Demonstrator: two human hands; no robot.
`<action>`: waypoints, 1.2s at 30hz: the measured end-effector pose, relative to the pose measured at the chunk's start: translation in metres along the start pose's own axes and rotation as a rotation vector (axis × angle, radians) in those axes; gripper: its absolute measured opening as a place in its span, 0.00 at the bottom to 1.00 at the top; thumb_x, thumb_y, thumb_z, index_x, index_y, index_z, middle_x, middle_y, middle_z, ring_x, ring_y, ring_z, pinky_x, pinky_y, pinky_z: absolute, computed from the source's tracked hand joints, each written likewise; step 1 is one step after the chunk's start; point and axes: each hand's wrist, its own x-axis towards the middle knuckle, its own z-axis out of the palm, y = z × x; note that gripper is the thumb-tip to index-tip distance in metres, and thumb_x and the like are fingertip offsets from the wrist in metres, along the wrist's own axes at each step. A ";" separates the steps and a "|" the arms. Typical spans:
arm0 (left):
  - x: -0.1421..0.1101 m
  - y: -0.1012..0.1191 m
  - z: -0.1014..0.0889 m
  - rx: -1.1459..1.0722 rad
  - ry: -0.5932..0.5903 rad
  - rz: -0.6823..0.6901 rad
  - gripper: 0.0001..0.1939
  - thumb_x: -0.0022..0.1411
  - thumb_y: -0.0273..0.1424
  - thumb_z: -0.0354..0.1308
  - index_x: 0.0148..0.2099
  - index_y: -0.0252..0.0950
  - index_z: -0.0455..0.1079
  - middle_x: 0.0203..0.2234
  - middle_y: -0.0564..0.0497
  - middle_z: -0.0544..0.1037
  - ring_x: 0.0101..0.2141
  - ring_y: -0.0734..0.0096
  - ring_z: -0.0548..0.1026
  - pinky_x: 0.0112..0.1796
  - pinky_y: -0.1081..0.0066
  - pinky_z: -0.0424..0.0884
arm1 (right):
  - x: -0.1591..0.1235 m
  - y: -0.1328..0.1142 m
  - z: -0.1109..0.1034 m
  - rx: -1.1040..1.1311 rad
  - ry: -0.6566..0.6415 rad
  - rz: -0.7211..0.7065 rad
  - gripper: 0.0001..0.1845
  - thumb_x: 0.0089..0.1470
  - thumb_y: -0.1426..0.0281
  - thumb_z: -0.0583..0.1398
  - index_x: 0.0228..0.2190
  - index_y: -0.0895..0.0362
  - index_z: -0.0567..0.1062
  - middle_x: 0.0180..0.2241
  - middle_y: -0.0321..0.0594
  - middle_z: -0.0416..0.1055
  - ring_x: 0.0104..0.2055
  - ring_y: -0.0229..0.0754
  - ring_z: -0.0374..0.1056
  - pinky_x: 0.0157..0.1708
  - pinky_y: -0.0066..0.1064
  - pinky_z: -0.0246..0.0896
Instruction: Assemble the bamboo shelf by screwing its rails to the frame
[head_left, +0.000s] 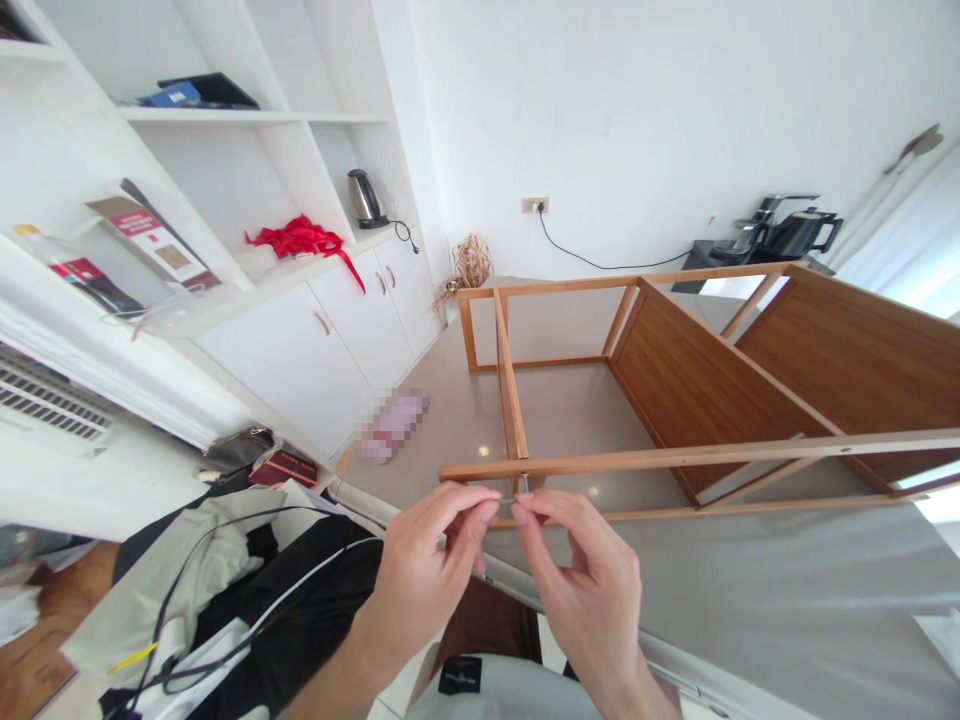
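A wooden shelf frame [570,461] lies on its side on the grey table, its near rail just beyond my fingertips. Between my hands is a thin metal hex key [508,501]. Thumb and forefinger of my left hand [435,550] pinch its left end. My right hand [581,565] pinches it near the bend, where a short metal part [525,484] points up at the rail's near side. Whether that part sits in a hole or on a screw head is too small to tell.
Slatted wooden shelf panels [697,380] stand within the frame to the right. A blurred pink packet [394,425] lies on the table at left. Clothes and cables [247,570] are heaped at lower left. A black kettle [806,235] stands at the back right, near white cupboards [352,320] opposite.
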 end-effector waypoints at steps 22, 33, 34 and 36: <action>0.009 0.024 0.018 -0.061 0.234 0.039 0.19 0.64 0.21 0.66 0.54 0.41 0.71 0.40 0.55 0.85 0.28 0.79 0.82 0.31 0.80 0.79 | -0.006 -0.001 -0.003 0.107 -0.029 0.168 0.12 0.62 0.74 0.64 0.44 0.47 0.78 0.38 0.32 0.80 0.38 0.35 0.77 0.40 0.24 0.73; 0.023 0.030 0.034 0.071 0.110 0.302 0.13 0.63 0.18 0.66 0.47 0.38 0.73 0.41 0.55 0.86 0.37 0.80 0.83 0.40 0.83 0.77 | -0.012 0.011 -0.025 0.083 0.141 0.250 0.09 0.64 0.71 0.62 0.45 0.48 0.78 0.39 0.35 0.79 0.36 0.37 0.78 0.38 0.28 0.77; 0.023 0.029 0.035 0.070 0.089 0.309 0.13 0.64 0.17 0.65 0.47 0.38 0.73 0.42 0.54 0.85 0.38 0.80 0.83 0.41 0.83 0.77 | -0.011 0.012 -0.027 0.078 0.152 0.244 0.10 0.64 0.71 0.62 0.46 0.48 0.77 0.39 0.35 0.79 0.36 0.37 0.78 0.38 0.28 0.77; 0.023 0.026 0.037 0.084 0.050 0.318 0.13 0.64 0.17 0.64 0.47 0.38 0.74 0.42 0.54 0.85 0.40 0.78 0.83 0.43 0.81 0.77 | -0.009 0.014 -0.030 0.072 0.147 0.215 0.13 0.64 0.71 0.63 0.49 0.48 0.76 0.40 0.35 0.78 0.37 0.37 0.78 0.39 0.28 0.77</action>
